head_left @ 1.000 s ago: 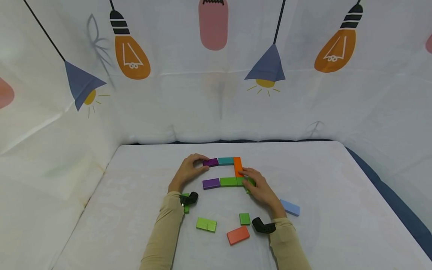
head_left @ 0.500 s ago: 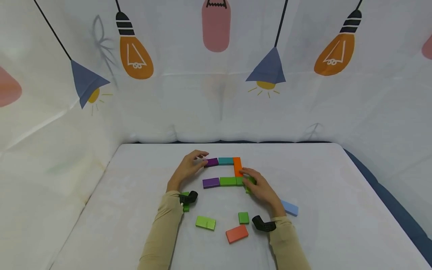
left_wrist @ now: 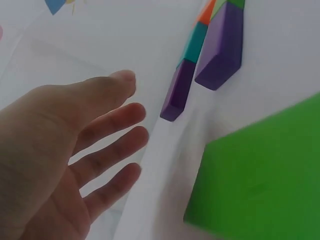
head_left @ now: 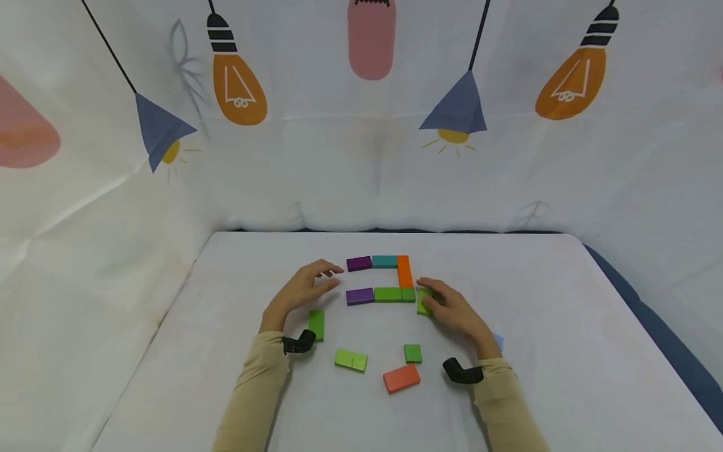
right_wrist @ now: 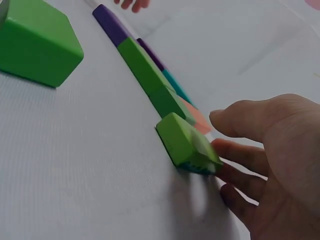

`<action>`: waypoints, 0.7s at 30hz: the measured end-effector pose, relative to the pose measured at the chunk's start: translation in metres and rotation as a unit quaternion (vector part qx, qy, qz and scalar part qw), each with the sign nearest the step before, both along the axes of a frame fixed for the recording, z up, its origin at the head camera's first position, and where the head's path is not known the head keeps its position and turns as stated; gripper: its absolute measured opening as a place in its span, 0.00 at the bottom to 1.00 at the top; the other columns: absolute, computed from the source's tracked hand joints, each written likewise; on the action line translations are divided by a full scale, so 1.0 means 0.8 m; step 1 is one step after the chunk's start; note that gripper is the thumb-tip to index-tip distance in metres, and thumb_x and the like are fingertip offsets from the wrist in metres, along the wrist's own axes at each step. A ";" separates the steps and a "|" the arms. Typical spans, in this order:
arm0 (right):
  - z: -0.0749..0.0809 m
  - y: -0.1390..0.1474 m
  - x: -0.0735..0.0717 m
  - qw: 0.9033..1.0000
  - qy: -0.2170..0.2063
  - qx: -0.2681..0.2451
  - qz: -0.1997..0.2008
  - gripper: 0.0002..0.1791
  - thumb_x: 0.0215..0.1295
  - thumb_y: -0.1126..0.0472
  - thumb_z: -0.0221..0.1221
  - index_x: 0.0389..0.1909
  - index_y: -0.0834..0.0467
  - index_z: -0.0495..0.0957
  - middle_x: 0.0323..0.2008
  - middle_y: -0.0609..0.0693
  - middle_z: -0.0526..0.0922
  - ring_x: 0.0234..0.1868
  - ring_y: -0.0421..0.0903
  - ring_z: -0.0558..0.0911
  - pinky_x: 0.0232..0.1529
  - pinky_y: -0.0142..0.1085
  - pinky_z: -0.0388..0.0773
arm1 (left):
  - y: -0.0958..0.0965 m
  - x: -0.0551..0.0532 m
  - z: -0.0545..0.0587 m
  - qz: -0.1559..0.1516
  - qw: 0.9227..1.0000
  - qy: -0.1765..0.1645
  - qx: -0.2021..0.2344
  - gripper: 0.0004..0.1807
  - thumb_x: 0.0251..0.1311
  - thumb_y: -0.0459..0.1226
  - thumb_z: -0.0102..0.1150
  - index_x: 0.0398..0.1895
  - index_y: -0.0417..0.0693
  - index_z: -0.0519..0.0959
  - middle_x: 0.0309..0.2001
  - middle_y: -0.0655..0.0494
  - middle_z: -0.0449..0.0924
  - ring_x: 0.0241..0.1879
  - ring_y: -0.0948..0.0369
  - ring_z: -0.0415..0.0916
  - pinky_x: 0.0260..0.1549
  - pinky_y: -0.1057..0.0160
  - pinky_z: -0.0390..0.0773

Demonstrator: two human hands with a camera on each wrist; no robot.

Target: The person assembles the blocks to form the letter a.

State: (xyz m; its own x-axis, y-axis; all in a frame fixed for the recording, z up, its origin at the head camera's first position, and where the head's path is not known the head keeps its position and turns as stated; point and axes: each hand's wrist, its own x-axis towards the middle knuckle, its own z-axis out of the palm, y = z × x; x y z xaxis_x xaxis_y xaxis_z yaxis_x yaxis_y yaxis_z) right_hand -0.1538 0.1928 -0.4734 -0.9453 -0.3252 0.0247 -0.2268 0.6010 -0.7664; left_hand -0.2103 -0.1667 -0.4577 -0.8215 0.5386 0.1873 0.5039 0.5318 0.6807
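Note:
My left hand point(head_left: 305, 288) hovers left of a dark purple block point(head_left: 359, 263), fingers loosely spread and apart from it, as the left wrist view confirms. That block ends a row with a teal block point(head_left: 385, 262). An orange block point(head_left: 405, 272) joins this row to a nearer one of a violet block point(head_left: 359, 297), a green block point(head_left: 388, 295) and a small green block point(head_left: 408, 295). My right hand point(head_left: 455, 311) is beside a light green block point(right_wrist: 182, 142) at that row's right end. Its fingertips are right at the block's end; the thumb stands off it.
Toward me lie a green block point(head_left: 317, 326) near the left wrist, a yellow-green pair point(head_left: 351, 360), a small green block point(head_left: 413, 353) and a coral block point(head_left: 401, 378). A light blue block point(head_left: 499, 341) is partly hidden by the right arm. A printed cloth point(head_left: 361, 163) hangs behind the white table point(head_left: 254, 251).
My left hand has let go of the dark purple block and drawn back to the left. The right fingertips have shifted right, off the orange block. The head view has shifted slightly.

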 end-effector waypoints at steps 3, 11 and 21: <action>0.002 0.005 0.003 1.000 0.007 0.009 0.006 0.24 0.70 0.56 0.52 0.65 0.53 0.66 0.67 0.55 0.67 0.69 0.56 0.64 0.67 0.55 0.60 | -0.005 0.012 0.001 -0.001 1.000 -0.022 -0.003 0.17 0.65 0.41 0.55 0.54 0.47 0.76 0.51 0.51 0.79 0.50 0.56 0.75 0.55 0.51 0.73; 0.006 0.013 0.006 0.999 0.017 0.019 0.026 0.25 0.68 0.59 0.54 0.65 0.55 0.66 0.66 0.55 0.68 0.67 0.56 0.67 0.65 0.55 0.62 | -0.019 0.033 -0.001 0.006 0.998 -0.062 -0.005 0.18 0.64 0.45 0.56 0.54 0.48 0.76 0.50 0.54 0.79 0.46 0.61 0.73 0.50 0.56 0.74; 0.008 0.018 0.010 0.997 0.021 0.026 0.063 0.24 0.67 0.62 0.55 0.64 0.54 0.68 0.68 0.53 0.65 0.70 0.55 0.63 0.66 0.54 0.60 | -0.037 0.049 -0.008 -0.001 0.993 -0.119 -0.020 0.21 0.62 0.49 0.57 0.55 0.53 0.76 0.51 0.59 0.78 0.50 0.60 0.73 0.54 0.54 0.71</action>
State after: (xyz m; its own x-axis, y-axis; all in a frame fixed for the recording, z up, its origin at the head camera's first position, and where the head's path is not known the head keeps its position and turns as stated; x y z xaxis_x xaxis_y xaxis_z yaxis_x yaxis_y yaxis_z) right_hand -0.1462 0.2069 -0.4673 -0.8958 -0.4424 0.0429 -0.3332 0.6045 -0.7235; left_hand -0.1707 -0.1965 -0.4642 -0.8391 0.5429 -0.0333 0.3327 0.5607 0.7582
